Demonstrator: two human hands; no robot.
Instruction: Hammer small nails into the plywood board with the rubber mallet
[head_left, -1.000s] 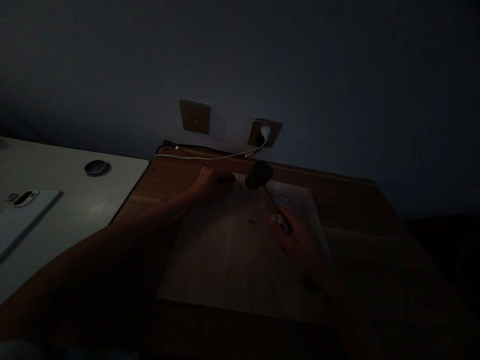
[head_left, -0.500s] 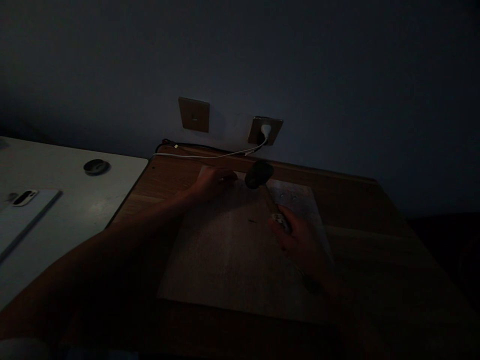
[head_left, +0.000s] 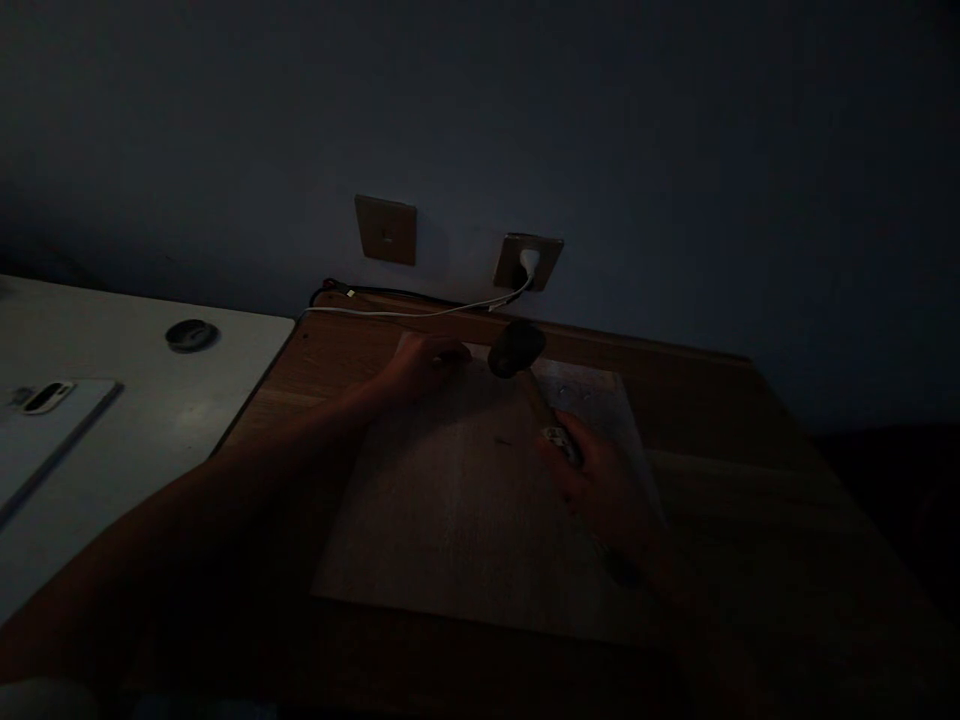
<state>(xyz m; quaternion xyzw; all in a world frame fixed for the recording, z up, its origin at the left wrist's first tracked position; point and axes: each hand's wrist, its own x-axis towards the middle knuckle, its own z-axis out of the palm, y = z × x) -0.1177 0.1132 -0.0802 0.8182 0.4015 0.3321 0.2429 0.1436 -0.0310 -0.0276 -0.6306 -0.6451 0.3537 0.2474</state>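
In the head view, under dim light, the right hand (head_left: 600, 485) is wrapped around the grip of a mallet with a dark, rounded head and a pale wooden handle (head_left: 535, 398), which slants away toward the far edge of a thin, rectangular, pale board (head_left: 450, 500). The mallet will likely feel heavy at its head and stiff throughout; the patterned part of the handle, where the fingers close, looks the sound place to hold it, well back from the head. The board seems light, stiff and fairly smooth, best steadied at its edges. It lies flat on a brown wooden table (head_left: 750, 430), beneath both hands. The left hand (head_left: 424, 365) is curled at the board's far left corner, just beside the mallet head; whether it pinches anything cannot be told. The mallet head stands between the two hands, nearer the far edge, but whether it touches the board is unclear. A small, thin, dark sliver (head_left: 503, 441) lies on the board, left of the right hand and nearer the wearer than the left, apart from both.
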